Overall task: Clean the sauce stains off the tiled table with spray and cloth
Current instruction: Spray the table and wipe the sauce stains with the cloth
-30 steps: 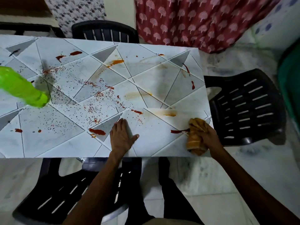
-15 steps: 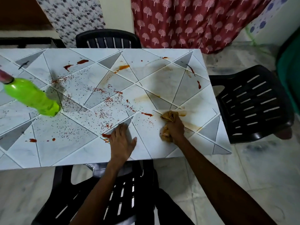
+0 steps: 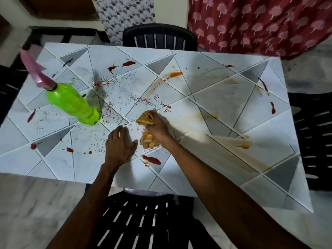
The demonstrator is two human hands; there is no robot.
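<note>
A black plastic chair [image 3: 159, 29] stands at the far side, a second slatted chair [image 3: 136, 218] at the near side and a third chair [image 3: 314, 141] at the right. Behind hang a red curtain [image 3: 260, 24] with pale tree prints and a grey flowered cloth [image 3: 125, 15]. The floor [image 3: 36, 203] is pale marble.

The right hand [image 3: 159, 127] has dragged the cloth [image 3: 145, 119] leftward, now beside the left hand [image 3: 119, 146].

Both bare forearms reach forward from the bottom edge — the left hand [image 3: 119, 147] lies flat, palm down, fingers together and thumb spread, while the right hand [image 3: 159, 127] beside it is fisted round a cloth [image 3: 146, 119]
</note>
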